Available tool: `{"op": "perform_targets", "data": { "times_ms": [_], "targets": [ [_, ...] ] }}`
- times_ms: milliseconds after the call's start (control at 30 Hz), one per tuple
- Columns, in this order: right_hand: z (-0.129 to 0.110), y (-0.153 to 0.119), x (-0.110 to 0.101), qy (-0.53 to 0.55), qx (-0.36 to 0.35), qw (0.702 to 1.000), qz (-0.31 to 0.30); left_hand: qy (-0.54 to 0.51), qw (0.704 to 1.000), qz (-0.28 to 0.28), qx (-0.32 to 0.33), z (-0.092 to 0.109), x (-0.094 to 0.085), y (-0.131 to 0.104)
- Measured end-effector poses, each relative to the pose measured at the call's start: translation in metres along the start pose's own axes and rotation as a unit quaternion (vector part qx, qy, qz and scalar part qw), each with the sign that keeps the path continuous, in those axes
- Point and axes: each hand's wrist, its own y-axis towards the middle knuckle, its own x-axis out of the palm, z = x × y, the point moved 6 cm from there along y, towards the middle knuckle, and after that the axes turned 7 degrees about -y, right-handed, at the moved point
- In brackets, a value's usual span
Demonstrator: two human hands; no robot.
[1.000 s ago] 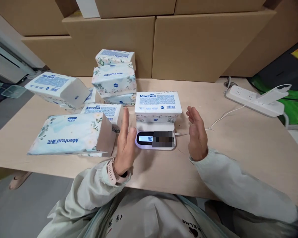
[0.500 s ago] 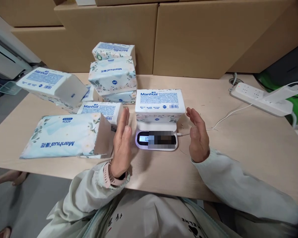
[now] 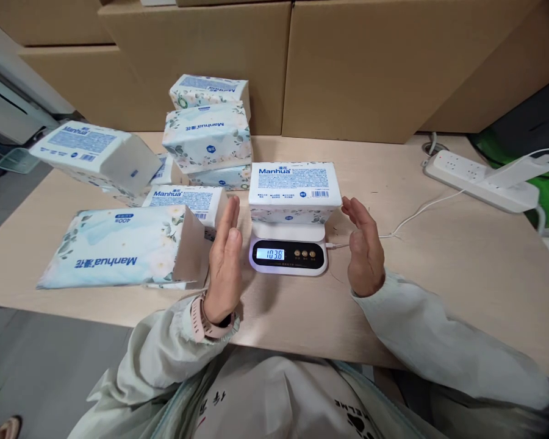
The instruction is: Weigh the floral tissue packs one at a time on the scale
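Observation:
A white and blue tissue pack point(image 3: 295, 186) rests on a small white digital scale point(image 3: 288, 256), whose lit display reads about 103.8. To the left of the scale, my left hand point(image 3: 225, 268) is upright with its fingers stretched, palm turned inward, holding nothing. On the other side my right hand point(image 3: 365, 250) stands likewise, its fingers extended close to the pack's right edge but apart from it. Just left of my left hand lies a large light-blue tissue pack point(image 3: 119, 244) on top of another pack.
More tissue packs point(image 3: 208, 137) are stacked at the back left, with one pack point(image 3: 91, 152) at the table's left side. Cardboard boxes point(image 3: 370, 67) form a wall behind the table. A white power strip point(image 3: 480, 183) lies at right, its thin cable running to the scale.
Both hands stay almost still beside the scale, and the pack on it has not moved. A bare leg visible at the lower left has mostly gone from view.

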Motion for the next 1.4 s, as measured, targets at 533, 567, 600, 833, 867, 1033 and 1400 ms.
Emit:
{"op": "perform_targets", "data": {
  "times_ms": [533,567,600,833,867,1033,1400],
  "targets": [
    [0.0012,0.0007,0.0012,0.006,-0.005,1.0,0.002,-0.007,1.0,-0.003,0.001,-0.0016,-0.0008,0.0025],
    [0.0013,0.0006,0.0012,0.003,-0.003,1.0,0.002,-0.004,1.0,-0.003,0.0,-0.0017,-0.0007,0.0027],
    [0.0015,0.0006,0.0013,0.0,-0.001,1.0,0.002,0.0,1.0,-0.003,-0.001,-0.0019,-0.0007,0.0029],
    [0.0022,0.0009,0.0022,0.014,-0.013,1.0,0.002,-0.004,1.0,-0.015,0.012,-0.0044,-0.0014,0.0038],
    [0.0022,0.0009,0.0022,0.017,-0.015,1.0,0.002,-0.008,1.0,-0.017,0.014,-0.0046,-0.0014,0.0039],
    [0.0034,0.0008,0.0017,0.02,-0.007,1.0,0.003,-0.031,0.999,-0.018,0.018,-0.0049,-0.0008,0.0041],
    [0.0028,0.0012,0.0023,0.045,-0.002,0.999,0.002,-0.051,0.998,-0.015,0.017,-0.0077,-0.0018,0.0049]
  ]
}}
